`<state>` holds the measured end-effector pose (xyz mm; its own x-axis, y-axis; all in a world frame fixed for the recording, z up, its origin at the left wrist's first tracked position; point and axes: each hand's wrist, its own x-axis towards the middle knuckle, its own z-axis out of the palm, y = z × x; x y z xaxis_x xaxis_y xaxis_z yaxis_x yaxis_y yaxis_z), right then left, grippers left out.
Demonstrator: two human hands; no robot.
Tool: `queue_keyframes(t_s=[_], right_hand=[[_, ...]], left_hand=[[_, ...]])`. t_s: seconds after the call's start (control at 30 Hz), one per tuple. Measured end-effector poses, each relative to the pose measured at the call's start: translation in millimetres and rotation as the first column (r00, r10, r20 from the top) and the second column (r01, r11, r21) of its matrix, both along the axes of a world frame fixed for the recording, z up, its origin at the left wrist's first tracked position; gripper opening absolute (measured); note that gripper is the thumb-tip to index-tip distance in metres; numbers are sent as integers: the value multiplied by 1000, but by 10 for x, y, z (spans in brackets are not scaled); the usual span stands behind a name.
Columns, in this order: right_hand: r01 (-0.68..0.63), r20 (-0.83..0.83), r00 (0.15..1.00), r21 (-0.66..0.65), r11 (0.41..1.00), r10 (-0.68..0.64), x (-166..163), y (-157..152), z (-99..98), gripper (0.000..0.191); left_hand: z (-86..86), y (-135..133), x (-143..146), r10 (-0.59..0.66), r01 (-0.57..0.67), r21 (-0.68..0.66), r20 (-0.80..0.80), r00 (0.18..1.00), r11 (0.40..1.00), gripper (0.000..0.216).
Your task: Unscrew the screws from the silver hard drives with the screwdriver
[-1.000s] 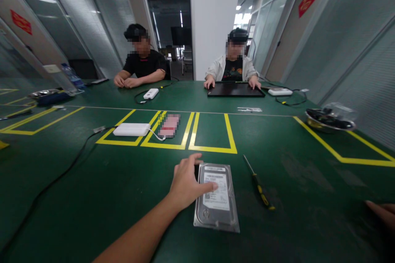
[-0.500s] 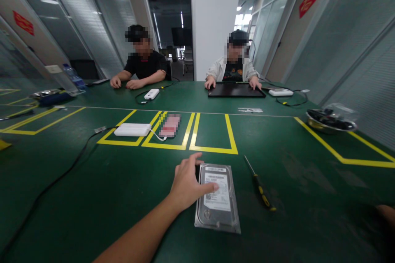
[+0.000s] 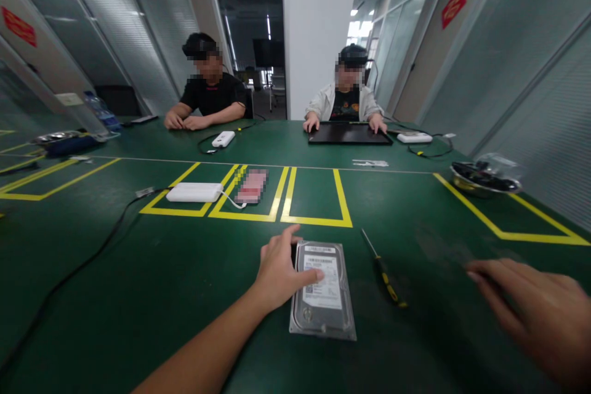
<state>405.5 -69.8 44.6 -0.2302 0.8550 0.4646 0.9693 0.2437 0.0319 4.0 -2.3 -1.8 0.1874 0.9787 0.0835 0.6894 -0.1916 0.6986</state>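
A silver hard drive [image 3: 323, 295] with a white label lies flat on the green table [image 3: 138, 271] in front of me. My left hand [image 3: 279, 269] rests on its left edge, thumb on the label and fingers curled round the far corner. A screwdriver [image 3: 384, 271] with a black and yellow handle lies just right of the drive. My right hand [image 3: 530, 314] hovers low at the right, fingers stretched out toward the screwdriver and holding nothing.
Yellow taped boxes [image 3: 316, 200] mark the table beyond the drive, with a white power bank [image 3: 194, 192] and a cabled phone [image 3: 252, 187]. A metal bowl [image 3: 484, 177] sits far right. Two people sit across; one has hands on a black laptop [image 3: 349, 134].
My right hand has come into view from the lower right and moved left toward the screwdriver. My left hand stays on the hard drive.
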Motion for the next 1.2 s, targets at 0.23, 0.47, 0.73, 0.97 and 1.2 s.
queue_keyframes(t_s=[0.23, 0.47, 0.73, 0.97, 1.2], right_hand=[[-303, -285, 926, -170, 938, 248, -1074, 100, 204, 19], [-424, -605, 779, -314, 850, 165, -1694, 167, 275, 17], [-454, -894, 448, -250, 855, -24, -1996, 214, 14, 25], [-497, -931, 350, -278, 822, -103, -2003, 92, -298, 31], [-499, -939, 281, -318, 806, -197, -1971, 24, -408, 37]], left_hand=[[-8, -7, 11, 8, -8, -5, 7, 1000, 1000, 97], [-10, 1, -1, -7, 7, 2, 3, 1000, 1000, 97], [12, 3, 12, -18, 18, 5, -12, 1000, 1000, 94], [0, -1, -21, -31, 31, 2, -1, 1000, 1000, 96], [1, -23, -54, -28, 28, -15, 11, 1000, 999, 95]])
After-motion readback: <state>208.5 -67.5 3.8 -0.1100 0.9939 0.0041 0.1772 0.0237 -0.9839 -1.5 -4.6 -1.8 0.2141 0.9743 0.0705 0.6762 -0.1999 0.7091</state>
